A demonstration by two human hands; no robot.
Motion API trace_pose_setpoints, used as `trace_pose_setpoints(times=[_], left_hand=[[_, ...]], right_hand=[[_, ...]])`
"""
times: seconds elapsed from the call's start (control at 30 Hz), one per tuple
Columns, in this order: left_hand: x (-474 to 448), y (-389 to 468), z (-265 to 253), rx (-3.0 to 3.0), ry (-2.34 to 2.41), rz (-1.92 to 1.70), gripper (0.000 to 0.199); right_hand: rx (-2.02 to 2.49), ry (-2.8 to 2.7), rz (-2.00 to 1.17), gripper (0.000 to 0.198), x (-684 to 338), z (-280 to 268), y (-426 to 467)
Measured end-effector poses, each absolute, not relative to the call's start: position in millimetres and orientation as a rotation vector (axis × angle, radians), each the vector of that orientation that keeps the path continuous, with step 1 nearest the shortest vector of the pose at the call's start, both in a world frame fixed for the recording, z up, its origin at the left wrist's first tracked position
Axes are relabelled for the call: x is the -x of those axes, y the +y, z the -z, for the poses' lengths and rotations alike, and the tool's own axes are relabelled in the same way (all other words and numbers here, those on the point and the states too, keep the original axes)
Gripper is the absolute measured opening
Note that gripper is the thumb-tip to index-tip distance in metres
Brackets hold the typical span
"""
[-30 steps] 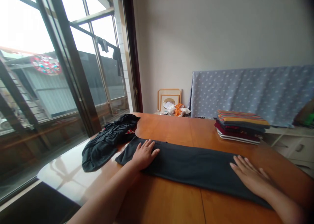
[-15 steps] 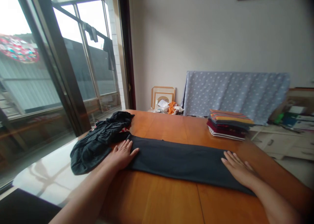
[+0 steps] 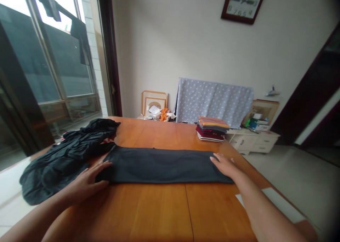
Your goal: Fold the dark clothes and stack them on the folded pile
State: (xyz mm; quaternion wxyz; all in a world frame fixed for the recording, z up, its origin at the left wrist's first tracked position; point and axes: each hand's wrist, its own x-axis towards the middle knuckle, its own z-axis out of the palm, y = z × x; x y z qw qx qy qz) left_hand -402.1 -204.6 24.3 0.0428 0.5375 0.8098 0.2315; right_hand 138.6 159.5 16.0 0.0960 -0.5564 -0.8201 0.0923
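The left hand (image 3: 89, 181) lay spread on the left end of a folded black cloth (image 3: 164, 166); the right hand (image 3: 225, 165), fingers slightly apart, touched its right end. On the wall clock (image 3: 243, 3), cut off at the top, the numerals 4 to 8 could be read. The cloth stretched flat across the glossy brown desk (image 3: 159, 210), beside crumpled dark clothes (image 3: 61, 160). A folded pile (image 3: 212, 128) sat farther back, before a dotted grey-blue sheet (image 3: 212, 100) and a plain pale wall (image 3: 170, 40).
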Motion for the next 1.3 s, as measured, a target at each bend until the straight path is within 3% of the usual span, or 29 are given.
trace_pose_setpoints(times=[0.2, 0.4, 0.53, 0.67, 0.93, 1.17, 1.3], left_hand=[[410, -221, -25, -1.748, 2.382, -0.598, 0.073], [407, -221, -25, -1.781, 2.493, -0.507, 0.061], [403, -220, -23, -1.846, 2.532, -0.489, 0.052], [396, -218, -25, -1.891, 2.597, -0.396, 0.055], [369, -201, -31, -1.868, 2.733, -0.268, 0.050], [401, -200, -17, -1.720, 2.616, -0.753, 0.045], [402, -201, -41, -1.601, 2.347, -1.179, 0.041]], right_hand=[[1.257, -2.666, -0.523, 0.076, -167, -32, 123], [1.265, -2.742, -0.318, 0.079, -190, -8, 89], [1.271, -2.662, -0.138, 0.064, -181, 2, 82], [1.251, -2.592, -0.021, 0.053, -171, 8, 81], [1.237, -2.588, -0.004, 0.056, -167, -2, 77], [1.264, -2.479, -0.194, 0.047, -160, -4, 85], [1.252, -2.349, -0.338, 0.043, -165, -25, 92]])
